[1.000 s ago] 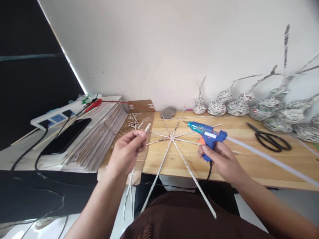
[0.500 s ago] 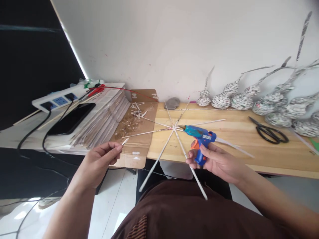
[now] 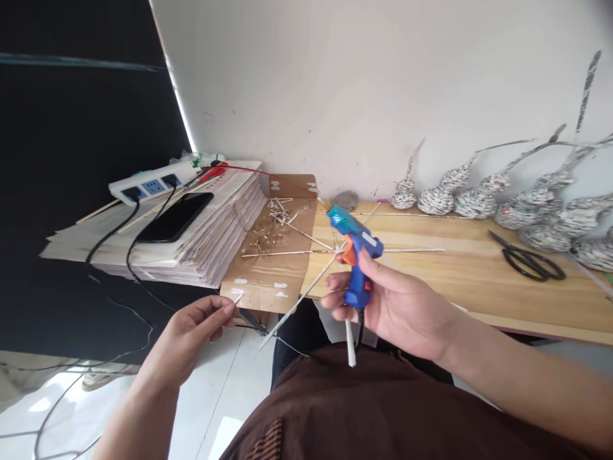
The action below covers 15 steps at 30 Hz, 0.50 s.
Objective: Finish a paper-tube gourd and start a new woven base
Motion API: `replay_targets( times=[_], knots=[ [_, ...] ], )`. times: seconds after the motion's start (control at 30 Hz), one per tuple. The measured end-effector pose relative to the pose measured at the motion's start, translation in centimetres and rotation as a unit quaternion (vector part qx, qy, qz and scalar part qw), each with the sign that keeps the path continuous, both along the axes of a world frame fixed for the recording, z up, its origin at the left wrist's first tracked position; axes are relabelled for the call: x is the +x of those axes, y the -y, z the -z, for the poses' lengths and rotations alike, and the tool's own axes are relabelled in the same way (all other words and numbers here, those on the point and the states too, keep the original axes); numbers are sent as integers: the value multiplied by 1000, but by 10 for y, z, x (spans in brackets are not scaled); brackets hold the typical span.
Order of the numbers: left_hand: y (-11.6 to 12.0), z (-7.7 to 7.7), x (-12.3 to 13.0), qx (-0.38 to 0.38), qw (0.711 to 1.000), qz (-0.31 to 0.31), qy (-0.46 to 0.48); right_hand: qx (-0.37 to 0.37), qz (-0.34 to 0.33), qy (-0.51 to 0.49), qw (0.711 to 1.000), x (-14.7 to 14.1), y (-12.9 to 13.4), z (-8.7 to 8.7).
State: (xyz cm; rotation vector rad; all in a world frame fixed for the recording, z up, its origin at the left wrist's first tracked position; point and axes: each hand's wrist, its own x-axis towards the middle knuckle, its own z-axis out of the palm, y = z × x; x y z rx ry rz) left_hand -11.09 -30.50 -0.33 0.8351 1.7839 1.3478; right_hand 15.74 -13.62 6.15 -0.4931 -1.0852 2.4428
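A blue glue gun with an orange trigger is gripped in my right hand, its nozzle tilted up and to the left. Below and behind it lies a star of rolled paper sticks, joined at a centre that the gun partly covers. Two of the sticks reach past the table's front edge. My left hand, off to the left in front of the cardboard, pinches a short white paper stick between thumb and fingertips.
Cardboard with paper scraps covers the table's left end. Beside it, a paper stack carries a phone and a power strip. Black scissors and several woven paper gourds stand at the right.
My right hand has lifted the glue gun away from the star's centre, tipping its nozzle upward. My left hand, still pinching the short stick, has dropped slightly. The view has shifted left.
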Motion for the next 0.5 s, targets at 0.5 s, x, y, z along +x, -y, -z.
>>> replay_targets(
  times=[0.5],
  knots=[
    [-16,27,32,39,970,131,201,27,19,243,969,-185,-36,51]
  ],
)
